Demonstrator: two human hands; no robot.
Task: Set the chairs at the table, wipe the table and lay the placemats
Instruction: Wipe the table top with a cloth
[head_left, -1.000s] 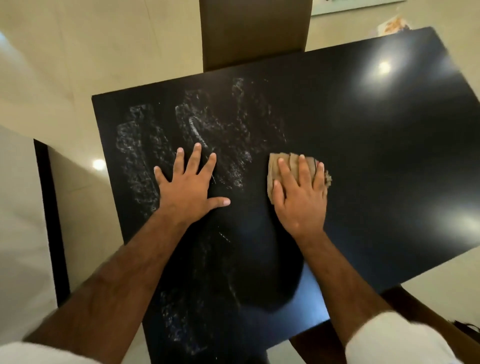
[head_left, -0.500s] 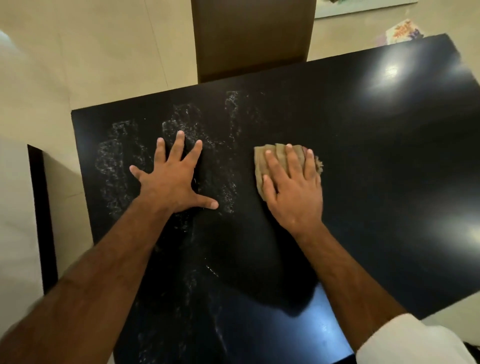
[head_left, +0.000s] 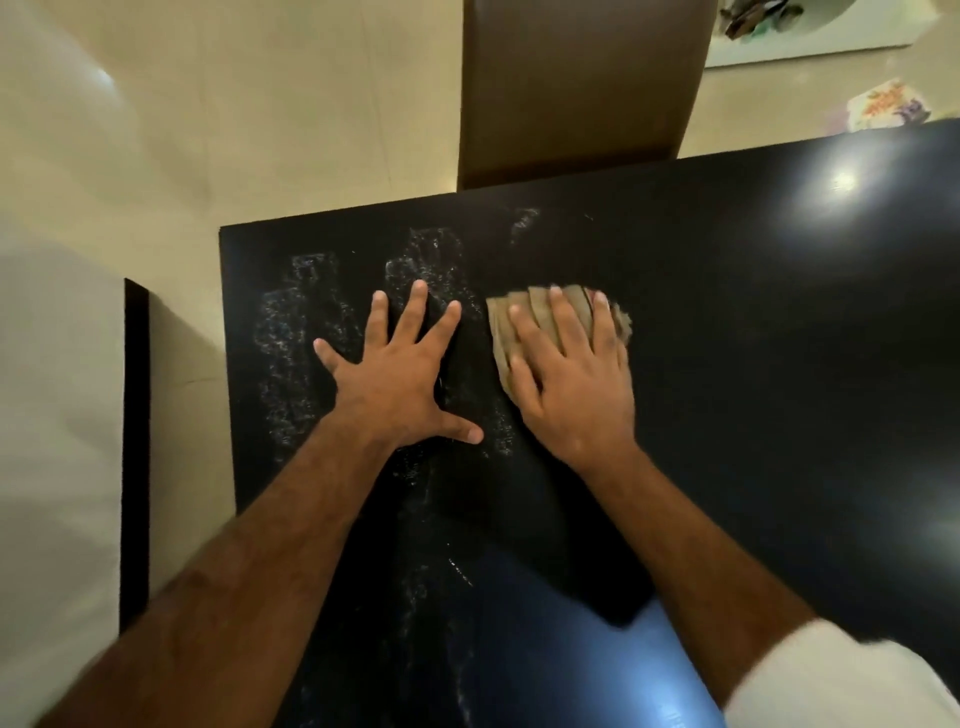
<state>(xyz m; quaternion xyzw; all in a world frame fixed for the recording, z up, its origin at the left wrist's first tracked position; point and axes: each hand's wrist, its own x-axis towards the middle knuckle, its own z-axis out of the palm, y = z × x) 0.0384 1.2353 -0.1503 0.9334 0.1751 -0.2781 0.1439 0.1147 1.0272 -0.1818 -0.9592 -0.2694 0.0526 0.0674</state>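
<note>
Near table (head_left: 779, 364) left edge: left hand (head_left: 395, 379) flat, fingers spread; right hand (head_left: 571, 384) beside it, straight fingers slightly apart, pressing cloth (head_left: 524, 317); chair (head_left: 576, 88) at far edge.

Home dining room: table (head_left: 727, 364), chair (head_left: 576, 88).

Both hands lie flat on the glossy black rectangular table (head_left: 753, 364). The left hand (head_left: 395, 379) is splayed over streaky whitish smears (head_left: 291, 338); the right hand (head_left: 571, 384) presses a folded tan cloth (head_left: 524, 317). A brown upholstered chair (head_left: 576, 88) stands at the far edge.
</note>
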